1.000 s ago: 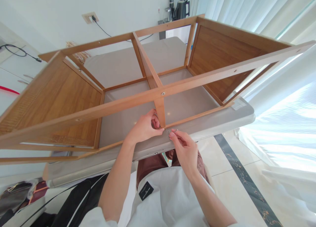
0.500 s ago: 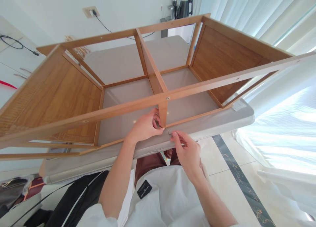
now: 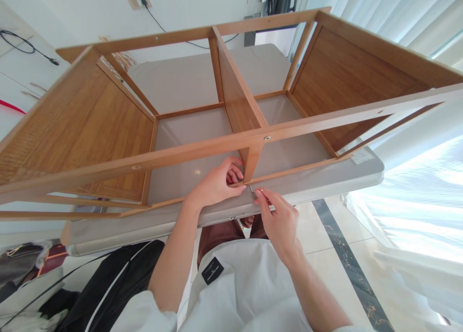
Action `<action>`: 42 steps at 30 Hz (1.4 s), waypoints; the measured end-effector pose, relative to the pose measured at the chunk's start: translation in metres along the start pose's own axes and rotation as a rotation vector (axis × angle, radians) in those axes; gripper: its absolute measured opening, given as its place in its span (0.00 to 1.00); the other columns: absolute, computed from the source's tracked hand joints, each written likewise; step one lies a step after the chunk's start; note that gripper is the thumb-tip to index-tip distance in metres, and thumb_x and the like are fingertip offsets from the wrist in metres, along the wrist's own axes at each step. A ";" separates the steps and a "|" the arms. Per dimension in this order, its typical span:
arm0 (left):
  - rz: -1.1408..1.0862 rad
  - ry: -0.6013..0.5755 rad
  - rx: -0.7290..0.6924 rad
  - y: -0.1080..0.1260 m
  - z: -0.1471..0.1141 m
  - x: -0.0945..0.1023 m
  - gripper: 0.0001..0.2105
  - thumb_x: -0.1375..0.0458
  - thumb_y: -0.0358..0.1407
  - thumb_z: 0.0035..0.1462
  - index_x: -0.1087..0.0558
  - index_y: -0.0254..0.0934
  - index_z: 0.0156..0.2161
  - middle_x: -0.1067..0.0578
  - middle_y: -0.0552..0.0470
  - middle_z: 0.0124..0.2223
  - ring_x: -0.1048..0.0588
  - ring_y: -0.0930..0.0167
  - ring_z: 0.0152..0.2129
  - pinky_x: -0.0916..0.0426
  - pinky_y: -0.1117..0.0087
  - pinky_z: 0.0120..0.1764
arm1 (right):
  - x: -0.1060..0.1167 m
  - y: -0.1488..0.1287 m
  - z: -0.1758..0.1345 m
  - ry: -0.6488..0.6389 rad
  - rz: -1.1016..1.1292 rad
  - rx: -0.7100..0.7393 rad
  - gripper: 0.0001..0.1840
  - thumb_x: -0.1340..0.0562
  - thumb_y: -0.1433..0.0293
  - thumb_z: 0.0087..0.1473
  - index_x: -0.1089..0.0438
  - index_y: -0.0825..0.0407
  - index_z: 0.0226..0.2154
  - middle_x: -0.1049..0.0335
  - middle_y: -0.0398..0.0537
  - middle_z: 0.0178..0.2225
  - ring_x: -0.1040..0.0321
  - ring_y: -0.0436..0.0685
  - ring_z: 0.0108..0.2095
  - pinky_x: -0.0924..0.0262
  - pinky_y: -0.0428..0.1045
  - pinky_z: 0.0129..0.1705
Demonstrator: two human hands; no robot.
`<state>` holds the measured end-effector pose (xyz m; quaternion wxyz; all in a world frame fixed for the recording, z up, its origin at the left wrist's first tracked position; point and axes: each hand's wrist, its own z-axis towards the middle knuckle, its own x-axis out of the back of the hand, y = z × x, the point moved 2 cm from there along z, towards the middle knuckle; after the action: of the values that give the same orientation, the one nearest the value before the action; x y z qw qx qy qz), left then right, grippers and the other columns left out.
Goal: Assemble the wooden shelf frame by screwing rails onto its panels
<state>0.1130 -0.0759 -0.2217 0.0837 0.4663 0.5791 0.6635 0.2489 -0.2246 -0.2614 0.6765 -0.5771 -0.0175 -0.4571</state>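
A wooden shelf frame (image 3: 202,148), with a divider panel (image 3: 241,88) across its middle, rests on the grey table. My left hand (image 3: 219,181) is closed at the foot of the middle post (image 3: 252,162), its thumb along the lower rail and its fingers curled behind. Pinched between the thumb and fingers of my right hand (image 3: 278,215) is a small bent hex key (image 3: 252,189). The key's other end points to the joint where post and rail meet. The fastener there is too small to make out.
Under the frame is a grey folding table (image 3: 300,190). A black bag (image 3: 123,274) lies at lower left. White curtains (image 3: 427,187) hang on the right. A kettle (image 3: 285,0) stands at the back, and a power cord (image 3: 159,23) runs from the wall socket.
The view has shifted, so the upper frame appears farther right and higher. The hex key has swung a little at the joint, while both hands keep their places beside the post.
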 end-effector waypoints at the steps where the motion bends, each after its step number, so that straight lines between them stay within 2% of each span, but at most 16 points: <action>1: 0.012 0.022 -0.020 0.000 -0.003 0.000 0.22 0.34 0.36 0.52 0.35 0.41 0.51 0.24 0.54 0.40 0.24 0.71 0.36 0.28 0.69 0.41 | 0.000 0.000 0.000 0.007 -0.010 0.015 0.11 0.41 0.65 0.67 0.23 0.48 0.40 0.21 0.43 0.32 0.24 0.51 0.30 0.34 0.45 0.31; 3: 0.068 0.131 -0.055 0.003 -0.011 -0.002 0.20 0.34 0.35 0.53 0.33 0.42 0.50 0.24 0.53 0.43 0.25 0.70 0.39 0.28 0.67 0.45 | -0.001 0.000 0.000 0.024 -0.030 0.064 0.10 0.41 0.67 0.67 0.23 0.48 0.40 0.21 0.42 0.33 0.24 0.50 0.29 0.34 0.44 0.32; 5: 0.117 0.307 -0.057 0.007 -0.023 -0.007 0.16 0.35 0.34 0.55 0.31 0.42 0.48 0.23 0.53 0.44 0.25 0.70 0.39 0.29 0.68 0.45 | -0.002 0.000 -0.001 0.040 -0.059 0.117 0.08 0.40 0.69 0.66 0.23 0.48 0.41 0.21 0.42 0.34 0.24 0.49 0.30 0.34 0.43 0.32; 7: 0.075 0.464 -0.008 0.011 -0.038 -0.017 0.10 0.38 0.36 0.59 0.30 0.42 0.46 0.23 0.55 0.38 0.25 0.73 0.33 0.30 0.71 0.37 | -0.002 -0.001 -0.002 0.047 -0.097 0.164 0.08 0.39 0.70 0.66 0.23 0.49 0.41 0.21 0.42 0.35 0.23 0.48 0.30 0.34 0.43 0.32; 8: 0.018 0.495 0.030 0.012 -0.045 -0.025 0.08 0.39 0.37 0.61 0.30 0.42 0.45 0.23 0.56 0.35 0.26 0.74 0.29 0.31 0.72 0.33 | -0.003 -0.002 -0.002 0.048 -0.116 0.183 0.08 0.39 0.70 0.66 0.23 0.49 0.41 0.21 0.42 0.35 0.23 0.49 0.31 0.34 0.43 0.33; 10: -0.023 0.478 0.069 0.013 -0.056 -0.041 0.05 0.40 0.38 0.63 0.27 0.42 0.42 0.22 0.57 0.33 0.27 0.75 0.25 0.33 0.73 0.29 | -0.002 -0.003 -0.002 0.047 -0.148 0.211 0.07 0.39 0.70 0.66 0.23 0.49 0.42 0.21 0.43 0.34 0.24 0.49 0.31 0.35 0.43 0.32; 12: 0.050 0.469 0.066 0.014 -0.062 -0.056 0.02 0.39 0.36 0.62 0.26 0.43 0.40 0.21 0.57 0.33 0.27 0.75 0.25 0.33 0.73 0.30 | -0.001 -0.005 -0.002 0.043 -0.174 0.230 0.08 0.39 0.69 0.66 0.23 0.49 0.41 0.21 0.43 0.34 0.24 0.49 0.30 0.35 0.43 0.31; 16: 0.250 0.582 -0.013 0.015 -0.062 -0.074 0.03 0.37 0.31 0.59 0.24 0.42 0.37 0.20 0.57 0.34 0.26 0.71 0.32 0.33 0.71 0.33 | 0.004 -0.007 0.003 -0.005 -0.258 0.325 0.10 0.41 0.70 0.67 0.24 0.48 0.42 0.21 0.44 0.34 0.25 0.49 0.29 0.36 0.44 0.31; 21: 0.323 0.751 -0.099 0.008 -0.055 -0.083 0.02 0.37 0.32 0.60 0.22 0.41 0.35 0.19 0.56 0.31 0.26 0.70 0.30 0.34 0.68 0.35 | 0.012 -0.013 0.011 -0.081 -0.307 0.508 0.11 0.42 0.76 0.65 0.25 0.50 0.45 0.21 0.45 0.35 0.25 0.50 0.32 0.34 0.44 0.36; 27: 0.365 0.808 -0.140 0.001 -0.053 -0.085 0.05 0.36 0.34 0.60 0.22 0.42 0.31 0.20 0.57 0.27 0.28 0.72 0.27 0.40 0.66 0.32 | 0.010 -0.011 0.012 -0.058 -0.330 0.579 0.11 0.38 0.77 0.63 0.24 0.50 0.45 0.20 0.44 0.35 0.25 0.49 0.31 0.33 0.44 0.38; 29: 0.377 0.824 -0.149 0.002 -0.053 -0.085 0.06 0.36 0.35 0.61 0.22 0.42 0.31 0.20 0.57 0.27 0.28 0.72 0.26 0.42 0.66 0.32 | 0.008 -0.009 0.012 -0.019 -0.310 0.509 0.09 0.37 0.74 0.63 0.23 0.50 0.44 0.20 0.43 0.33 0.26 0.49 0.29 0.34 0.44 0.36; 32: 0.394 0.859 -0.162 0.004 -0.052 -0.087 0.05 0.36 0.36 0.61 0.22 0.41 0.32 0.20 0.58 0.27 0.28 0.72 0.25 0.43 0.65 0.32 | 0.007 -0.007 0.013 0.024 -0.260 0.278 0.06 0.36 0.67 0.64 0.22 0.49 0.40 0.20 0.41 0.31 0.29 0.48 0.25 0.37 0.44 0.31; 37: 0.416 0.894 -0.186 0.006 -0.046 -0.092 0.04 0.36 0.33 0.59 0.24 0.41 0.32 0.20 0.59 0.28 0.28 0.73 0.25 0.44 0.64 0.32 | 0.010 -0.003 0.014 -0.031 -0.154 -0.156 0.15 0.37 0.55 0.62 0.26 0.48 0.43 0.19 0.42 0.34 0.28 0.51 0.27 0.36 0.46 0.34; 39: 0.429 0.892 -0.191 0.005 -0.044 -0.094 0.04 0.36 0.33 0.59 0.24 0.41 0.32 0.20 0.59 0.27 0.29 0.73 0.25 0.44 0.64 0.32 | 0.014 -0.001 0.015 -0.056 -0.142 -0.233 0.17 0.37 0.53 0.61 0.26 0.48 0.42 0.19 0.43 0.34 0.30 0.52 0.27 0.37 0.47 0.35; 42: 0.455 0.885 -0.205 0.005 -0.043 -0.094 0.05 0.36 0.33 0.58 0.25 0.41 0.31 0.22 0.59 0.26 0.29 0.73 0.24 0.45 0.64 0.32 | 0.019 0.001 0.020 -0.105 -0.217 -0.237 0.18 0.38 0.50 0.60 0.24 0.47 0.35 0.21 0.44 0.31 0.33 0.53 0.26 0.39 0.48 0.34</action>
<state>0.1359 -0.1687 -0.2624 -0.2711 0.2442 0.3745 0.8524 0.2712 -0.2203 -0.2452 0.5485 -0.6708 -0.0610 -0.4955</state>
